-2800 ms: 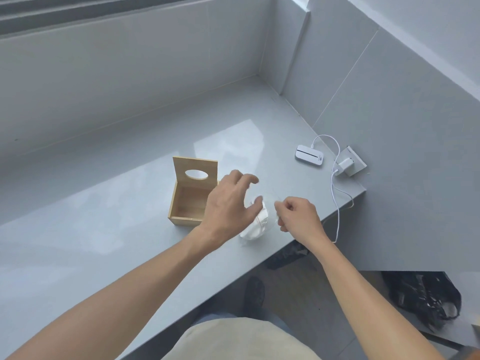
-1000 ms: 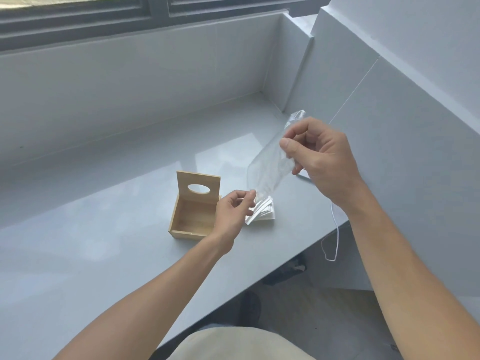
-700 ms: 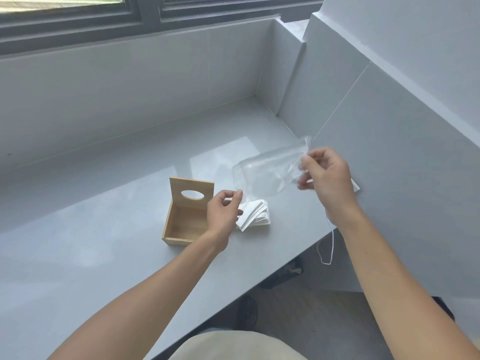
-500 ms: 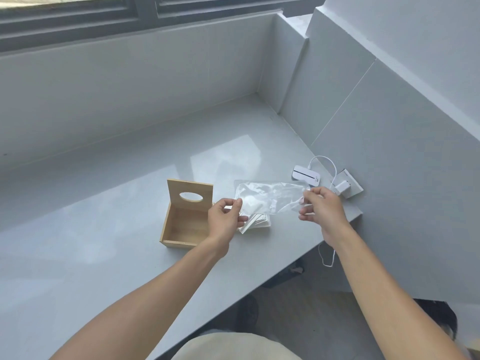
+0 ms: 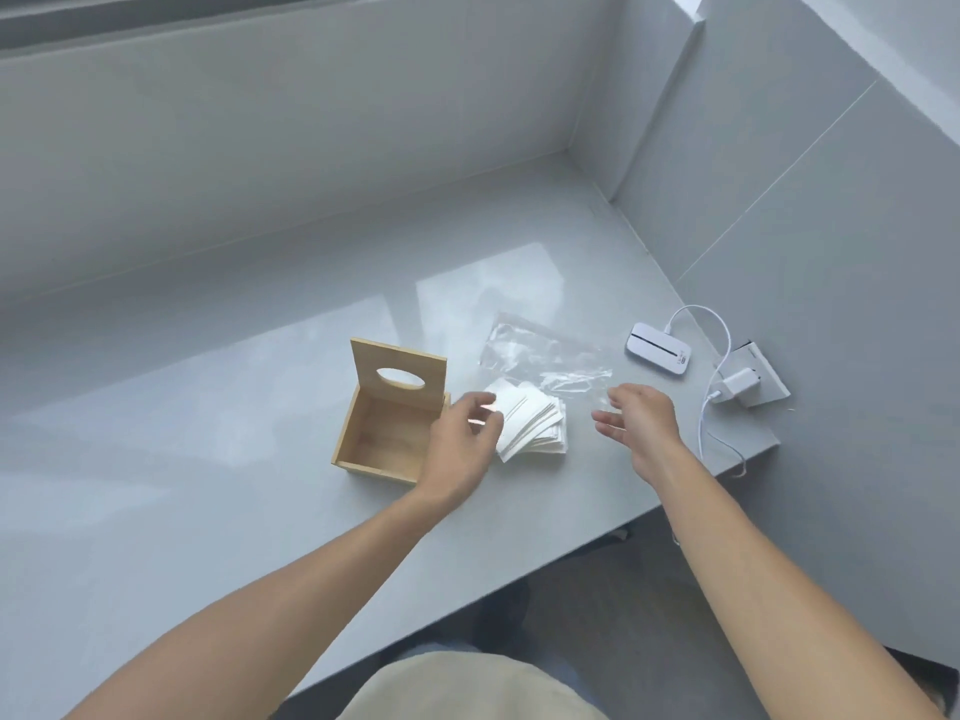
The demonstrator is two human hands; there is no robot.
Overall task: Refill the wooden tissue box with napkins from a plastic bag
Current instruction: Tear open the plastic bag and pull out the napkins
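The wooden tissue box [image 5: 382, 443] stands on the grey counter [image 5: 208, 459], its inside bare and its lid [image 5: 399, 374] with an oval slot raised upright at the back. A fanned stack of white napkins [image 5: 530, 426] lies just right of the box. The clear plastic bag [image 5: 545, 356] lies flat and empty behind the napkins. My left hand [image 5: 460, 452] hovers over the left edge of the napkins, fingers apart and blurred. My right hand [image 5: 641, 420] is open to the right of the stack, holding nothing.
A small white device [image 5: 658, 348] with a white cable [image 5: 706, 407] and a plug [image 5: 737, 384] in a wall socket sits at the counter's right end. Grey walls close off the back and right. The counter's front edge runs diagonally below my hands.
My right hand lowered the emptied plastic bag onto the counter behind the napkins and let go. Both hands are now open near the napkin stack.
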